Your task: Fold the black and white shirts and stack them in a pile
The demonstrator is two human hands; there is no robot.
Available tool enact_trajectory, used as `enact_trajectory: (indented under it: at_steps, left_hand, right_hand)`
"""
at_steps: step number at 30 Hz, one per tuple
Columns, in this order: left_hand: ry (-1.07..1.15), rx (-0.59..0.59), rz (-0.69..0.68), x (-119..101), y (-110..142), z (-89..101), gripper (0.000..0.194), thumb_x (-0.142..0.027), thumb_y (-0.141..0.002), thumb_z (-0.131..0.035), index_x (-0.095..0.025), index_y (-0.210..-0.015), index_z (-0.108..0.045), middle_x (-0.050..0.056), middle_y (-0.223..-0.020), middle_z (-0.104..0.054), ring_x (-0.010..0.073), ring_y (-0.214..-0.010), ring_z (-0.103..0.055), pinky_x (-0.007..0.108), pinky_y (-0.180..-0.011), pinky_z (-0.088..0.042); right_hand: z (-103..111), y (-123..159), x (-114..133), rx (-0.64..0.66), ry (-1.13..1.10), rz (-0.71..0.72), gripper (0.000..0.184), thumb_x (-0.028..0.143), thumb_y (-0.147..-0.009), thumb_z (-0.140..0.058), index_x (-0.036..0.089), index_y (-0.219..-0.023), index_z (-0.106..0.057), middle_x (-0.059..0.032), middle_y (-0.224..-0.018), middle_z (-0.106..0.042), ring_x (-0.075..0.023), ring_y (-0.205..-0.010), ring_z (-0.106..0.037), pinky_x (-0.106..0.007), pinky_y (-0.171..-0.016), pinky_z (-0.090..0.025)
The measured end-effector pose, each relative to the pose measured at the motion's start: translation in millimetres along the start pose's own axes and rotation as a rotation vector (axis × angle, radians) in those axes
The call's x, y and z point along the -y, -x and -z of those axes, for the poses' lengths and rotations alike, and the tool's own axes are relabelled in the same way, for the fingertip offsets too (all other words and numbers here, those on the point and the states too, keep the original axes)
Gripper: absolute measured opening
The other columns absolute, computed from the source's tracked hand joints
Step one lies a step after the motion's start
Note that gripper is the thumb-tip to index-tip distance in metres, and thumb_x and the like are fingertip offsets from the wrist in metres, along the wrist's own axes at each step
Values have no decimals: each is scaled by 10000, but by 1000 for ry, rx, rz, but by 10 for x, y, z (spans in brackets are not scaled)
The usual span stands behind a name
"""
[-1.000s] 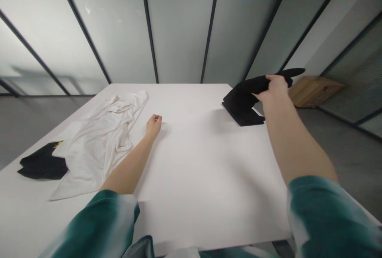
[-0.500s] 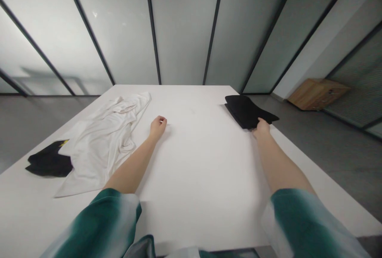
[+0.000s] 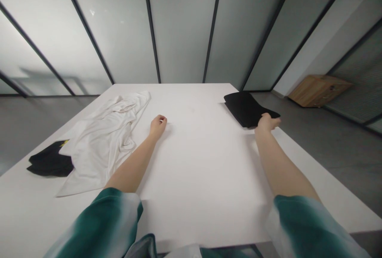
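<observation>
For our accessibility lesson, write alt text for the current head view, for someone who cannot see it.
A person's right hand at the near edge of folded black fabric at the right of a white table; curled left hand near crumpled white fabric, which overlaps a second black piece.

Table lies open centrally (black cloth far right)

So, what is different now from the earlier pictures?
The right black cloth, partly lifted before, has come down and lies flatter. The right hand lowered too; whether it still grips is unclear. The left hand, white cloth and left black cloth stayed.
</observation>
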State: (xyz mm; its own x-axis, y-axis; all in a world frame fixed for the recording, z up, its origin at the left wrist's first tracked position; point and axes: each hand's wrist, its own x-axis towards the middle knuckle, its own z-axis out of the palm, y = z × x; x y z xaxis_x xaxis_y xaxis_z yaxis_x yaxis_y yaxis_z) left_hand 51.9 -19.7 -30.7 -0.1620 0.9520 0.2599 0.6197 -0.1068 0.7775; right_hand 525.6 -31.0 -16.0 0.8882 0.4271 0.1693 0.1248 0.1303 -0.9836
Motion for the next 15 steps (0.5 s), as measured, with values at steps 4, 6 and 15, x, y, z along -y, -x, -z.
enact_trajectory:
  at_steps: [4,6,15]
  left_hand:
    - [-20,8,-3,9,-3,-14,140,-283,-821,-518,-210,-825,-636,18,-735,-672,176,-682,-602,288,-698,-454]
    - [-34,15,-7,15,-3,-16,145,-284,-824,-520,-208,-834,-642,24,-743,-674,180,-691,-605,290,-704,-455]
    - [-94,59,-46,5,6,-17,157,-275,-833,-521,-198,-850,-656,52,-834,-702,193,-763,-628,307,-744,-463]
  right_hand:
    - [-126,177,207,-139,134,336,476,113,-747,-504,201,-1215,-499,-139,-1326,-503,-257,-1309,-454,-460,-1130,-347]
    - [-270,379,275,99,138,449,338,136,-777,-469,191,-1093,-575,-99,-1128,-616,-230,-1094,-587,-426,-1026,-442]
    - [-701,1349,-83,897,660,590,189,163,-818,-529,163,-880,-708,-88,-899,-708,-205,-831,-622,-311,-821,-473]
